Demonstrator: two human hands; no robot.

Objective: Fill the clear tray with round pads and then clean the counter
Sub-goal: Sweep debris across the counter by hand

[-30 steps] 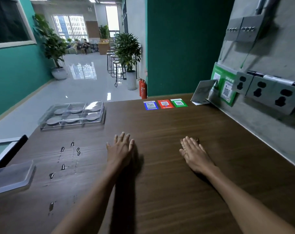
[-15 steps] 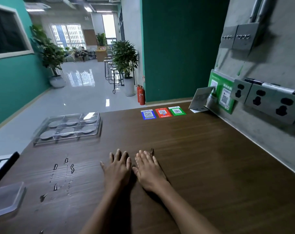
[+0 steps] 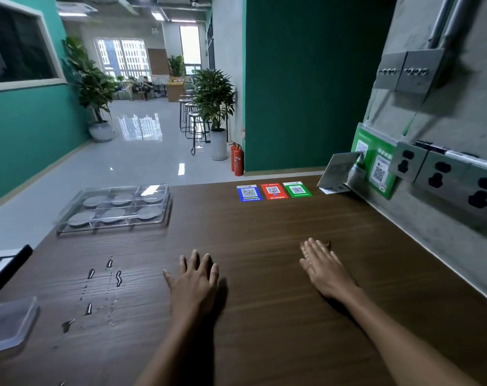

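The clear tray [image 3: 69, 228] stands at the far left of the dark wooden counter [image 3: 264, 224], and each of its compartments holds a grey round pad [image 3: 117, 215]. My left hand [image 3: 193, 280] lies flat on the counter near the middle, fingers spread, holding nothing. My right hand [image 3: 321, 267] rests flat to its right, fingers together and pointing away, also with nothing in it. Drops of water [image 3: 103, 285] sit on the wood left of my left hand.
A clear plastic lid [image 3: 8, 324] lies at the near left edge. Three QR stickers [image 3: 273, 191] are stuck at the counter's far edge, beside a leaning card [image 3: 338, 171]. The concrete wall with sockets [image 3: 442, 174] borders the right side.
Half a second ago both hands lay side by side at the middle; now my right hand has slid out to the right, apart from the left, as it was one second ago.
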